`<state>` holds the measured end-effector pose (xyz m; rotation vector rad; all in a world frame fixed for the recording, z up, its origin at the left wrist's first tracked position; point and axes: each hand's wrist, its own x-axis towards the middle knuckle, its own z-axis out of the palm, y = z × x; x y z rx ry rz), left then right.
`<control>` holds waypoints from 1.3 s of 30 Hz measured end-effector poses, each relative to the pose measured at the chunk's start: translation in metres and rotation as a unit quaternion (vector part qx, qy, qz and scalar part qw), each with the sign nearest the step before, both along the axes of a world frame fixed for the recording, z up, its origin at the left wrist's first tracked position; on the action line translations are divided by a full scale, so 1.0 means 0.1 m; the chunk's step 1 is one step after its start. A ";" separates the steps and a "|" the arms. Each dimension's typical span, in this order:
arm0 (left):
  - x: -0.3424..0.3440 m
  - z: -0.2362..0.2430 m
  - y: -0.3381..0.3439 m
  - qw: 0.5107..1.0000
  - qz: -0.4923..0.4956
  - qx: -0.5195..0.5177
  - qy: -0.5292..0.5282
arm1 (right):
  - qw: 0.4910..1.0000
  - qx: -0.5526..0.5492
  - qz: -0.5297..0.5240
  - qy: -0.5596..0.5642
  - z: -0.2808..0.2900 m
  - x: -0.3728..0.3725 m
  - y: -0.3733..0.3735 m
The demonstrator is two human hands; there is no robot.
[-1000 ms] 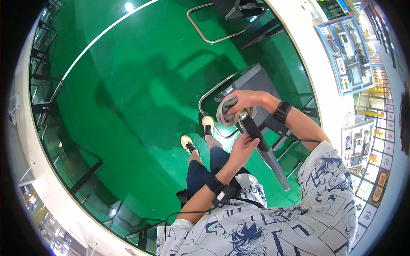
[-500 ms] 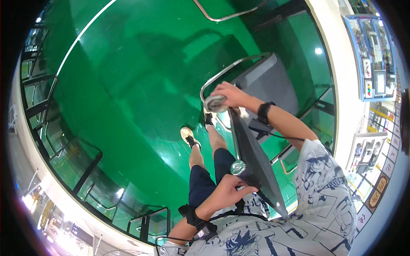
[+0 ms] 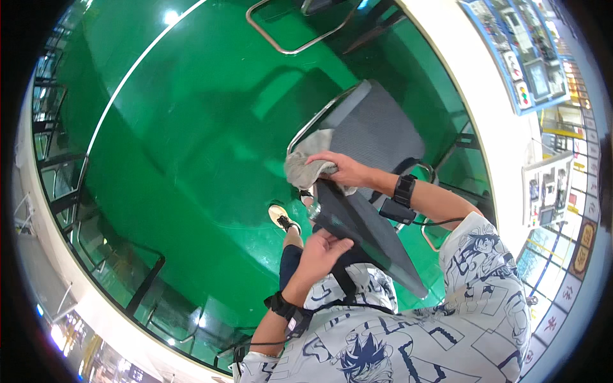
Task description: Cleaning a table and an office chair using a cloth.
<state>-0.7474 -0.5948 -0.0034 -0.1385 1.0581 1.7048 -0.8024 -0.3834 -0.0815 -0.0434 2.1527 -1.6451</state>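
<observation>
My right hand (image 3: 345, 170) presses a grey cloth (image 3: 305, 171) around the far upper corner of a chair's dark backrest (image 3: 377, 233). The cloth hangs loose past the fingers on the left. Nearer to my body, my left hand (image 3: 321, 252) is closed on the backrest's left edge, its thumb lying over the top and the other fingers partly hidden. Beyond the backrest lies the chair's dark mesh seat (image 3: 377, 131), with a bent chrome tube (image 3: 313, 121) along its left side.
Another chair's metal tube frame (image 3: 287, 50) stands on the glossy green floor (image 3: 185, 159) at the top. Black-framed glass and a white ledge (image 3: 447, 57) curve along the right. A dark box on a cable (image 3: 397, 211) hangs by my right wrist.
The cloth has spread from a bunched wad into a looser, larger piece at the backrest's corner. The backrest and both hands now appear shifted left, with my left hand higher in view.
</observation>
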 end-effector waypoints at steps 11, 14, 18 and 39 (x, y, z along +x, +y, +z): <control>0.02 -0.15 0.01 1.000 0.005 0.005 0.003 | 0.975 -0.154 -0.131 -0.093 1.24 0.92 0.21; 0.02 -0.19 -0.01 1.000 0.008 0.007 -0.011 | 0.979 -0.180 0.046 -0.079 1.25 1.05 0.45; 0.02 -0.23 -0.13 1.000 0.006 -0.009 -0.009 | 0.977 -0.089 -0.194 -0.005 1.04 1.01 -0.21; -0.86 0.28 -0.38 0.985 -0.055 -0.115 0.120 | 0.964 0.027 -0.256 -0.065 -0.97 0.70 0.10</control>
